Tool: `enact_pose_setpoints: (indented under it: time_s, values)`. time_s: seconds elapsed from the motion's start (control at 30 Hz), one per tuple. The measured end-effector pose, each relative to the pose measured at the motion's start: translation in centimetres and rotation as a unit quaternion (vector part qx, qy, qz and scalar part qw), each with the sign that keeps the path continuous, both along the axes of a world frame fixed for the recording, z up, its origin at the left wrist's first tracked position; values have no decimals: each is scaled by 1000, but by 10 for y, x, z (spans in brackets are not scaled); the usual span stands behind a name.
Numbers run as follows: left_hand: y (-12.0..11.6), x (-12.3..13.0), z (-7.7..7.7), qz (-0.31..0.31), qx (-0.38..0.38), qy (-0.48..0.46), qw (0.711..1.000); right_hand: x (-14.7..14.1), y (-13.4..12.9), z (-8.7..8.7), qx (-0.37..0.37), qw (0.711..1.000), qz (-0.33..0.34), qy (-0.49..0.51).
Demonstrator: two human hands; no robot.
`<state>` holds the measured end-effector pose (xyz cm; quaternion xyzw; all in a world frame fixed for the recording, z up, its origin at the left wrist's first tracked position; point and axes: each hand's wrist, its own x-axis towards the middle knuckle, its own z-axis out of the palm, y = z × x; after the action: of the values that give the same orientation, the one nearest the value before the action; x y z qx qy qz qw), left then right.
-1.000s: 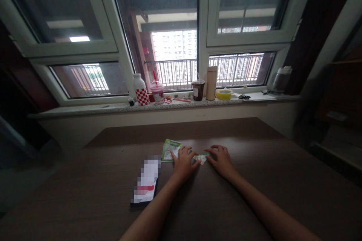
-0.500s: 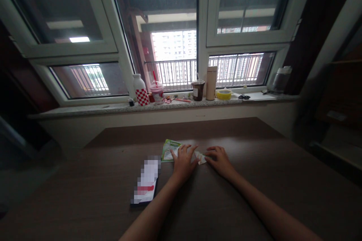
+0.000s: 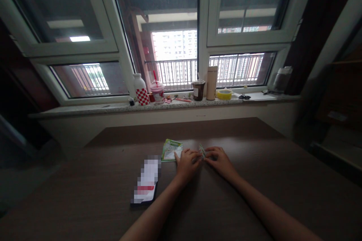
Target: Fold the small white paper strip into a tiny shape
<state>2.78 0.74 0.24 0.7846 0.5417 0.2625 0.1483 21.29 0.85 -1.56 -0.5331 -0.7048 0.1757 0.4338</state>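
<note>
Between my two hands a small, thin patterned piece of paper stands on edge, tilted, with much of it hidden by fingers. My left hand grips its left side, thumb and fingers drawn together. From the right, the fingertips of my right hand pinch it. The print on it is too small to make out. Just left of my left hand lies a flat green-and-white packet, its right edge close to my thumb.
A phone with a blurred bright screen lies on the brown table, left of my forearm. Along the windowsill stand a checkered bottle, a pink drink cup, a dark drink cup, a tan flask, yellow tape and scissors.
The paper piece has gone from lying nearly flat to standing on edge. My left hand has moved right, off the green packet, and its spread fingers have closed on the piece.
</note>
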Motion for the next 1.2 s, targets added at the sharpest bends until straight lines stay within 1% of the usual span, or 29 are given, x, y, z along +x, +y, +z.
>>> enact_pose_setpoints:
  time_s: [0.1,0.17,0.37,0.57,0.67,0.87,1.0,1.2]
  values:
    - [1,1,-3,5,-2,-5,1000,-1,0,-1,7,1000,29,7]
    - [1,1,-3,5,-12,-15,1000,-2,1,-1,0,999,33,13]
    - [-1,2,4,4,-40,-38,998,-1,1,-3,-24,998,48,29]
    - [-2,2,7,8,-50,-34,998,-1,2,-8,-20,999,15,22]
    - [-2,2,7,-2,-52,-42,998,-2,3,-9,-22,999,15,39]
    - [-3,3,7,6,-49,-35,998,-4,1,-5,-39,997,28,64]
    - [-3,3,8,10,-43,-37,998,-4,0,-3,-28,999,13,35]
    - [-4,3,10,9,-46,-36,998,-5,-3,3,-48,998,30,11]
